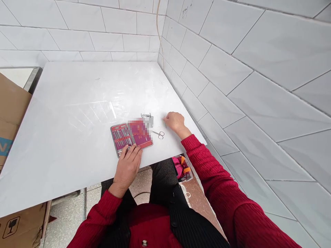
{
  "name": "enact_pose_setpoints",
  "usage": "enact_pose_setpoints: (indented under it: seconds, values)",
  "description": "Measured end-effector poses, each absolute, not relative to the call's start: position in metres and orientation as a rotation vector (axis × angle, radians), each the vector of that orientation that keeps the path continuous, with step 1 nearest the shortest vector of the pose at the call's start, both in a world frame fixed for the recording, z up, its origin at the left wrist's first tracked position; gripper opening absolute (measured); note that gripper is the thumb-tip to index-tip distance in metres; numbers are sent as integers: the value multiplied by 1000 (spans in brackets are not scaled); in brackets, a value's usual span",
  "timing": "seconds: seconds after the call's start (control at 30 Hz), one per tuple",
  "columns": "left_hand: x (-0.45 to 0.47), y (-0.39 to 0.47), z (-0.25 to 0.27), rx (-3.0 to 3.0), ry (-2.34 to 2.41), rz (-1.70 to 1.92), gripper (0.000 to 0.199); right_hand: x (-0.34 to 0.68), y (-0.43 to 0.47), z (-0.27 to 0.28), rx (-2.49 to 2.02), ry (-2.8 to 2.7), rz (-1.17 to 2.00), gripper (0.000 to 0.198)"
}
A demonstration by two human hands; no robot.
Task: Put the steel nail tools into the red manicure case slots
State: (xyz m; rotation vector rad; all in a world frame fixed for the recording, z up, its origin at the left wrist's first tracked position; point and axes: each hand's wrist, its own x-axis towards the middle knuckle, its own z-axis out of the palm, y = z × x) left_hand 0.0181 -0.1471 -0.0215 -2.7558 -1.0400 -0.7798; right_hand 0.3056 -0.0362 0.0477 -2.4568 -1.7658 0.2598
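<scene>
The open case [148, 144] (dark-edged) has red-purple lining [140, 141] and slim silvery tools [122, 137].

At my left, I read white "N" [2, 148] on blue strip [7, 142] of cardboard box [11, 100]. Lower carton [29, 220]: black stemmed-glass sign [11, 225] in rounded frame. Faint mark [184, 13] on wall tile [198, 15]: illegible to me.

A person in red sleeves sits at a white surface [77, 86], left hand [128, 165] resting on the near edge of an open manicure case [149, 144], metal tools [120, 136] lined up in its left half. The right hand [176, 121] pinches a thin item [166, 125] too small to identify. Scissors [160, 135] lie between case and right hand, beside a tiled wall [245, 82]; a cardboard box [11, 100] stands at far left.
</scene>
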Motion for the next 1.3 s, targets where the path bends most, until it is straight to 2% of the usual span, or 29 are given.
enact_pose_setpoints:
  seconds: [0.13,0.3,0.5,0.57,0.67,0.87,0.9,1.03,1.3]
  values:
    - [18,-148,-23,-2768,-1057,-779,36,303,-29,49,-2591,-1846,277,16]
    - [18,-149,-22,-2738,-1035,-757,32,297,-17,54,-2651,-1911,309,15]
    - [18,-150,-22,-2747,-1037,-751,34,301,-19,52,-2586,-1959,312,15]
    - [17,-150,-23,-2748,-1042,-752,34,301,-24,53,-2581,-1960,332,9]
    - [17,-151,-23,-2757,-1048,-750,34,298,-31,55,-2403,-1934,500,10]
    - [17,-150,-24,-2759,-1052,-762,34,270,-29,43,-1758,-1539,1082,9]
    - [18,-150,-24,-2756,-1053,-765,34,264,-27,39,-1701,-1503,1116,14]
    - [18,-151,-26,-2762,-1060,-767,35,245,-25,25,-1620,-1488,1108,37]
    - [18,-150,-27,-2763,-1065,-777,36,233,-19,13,-1646,-1582,916,35]
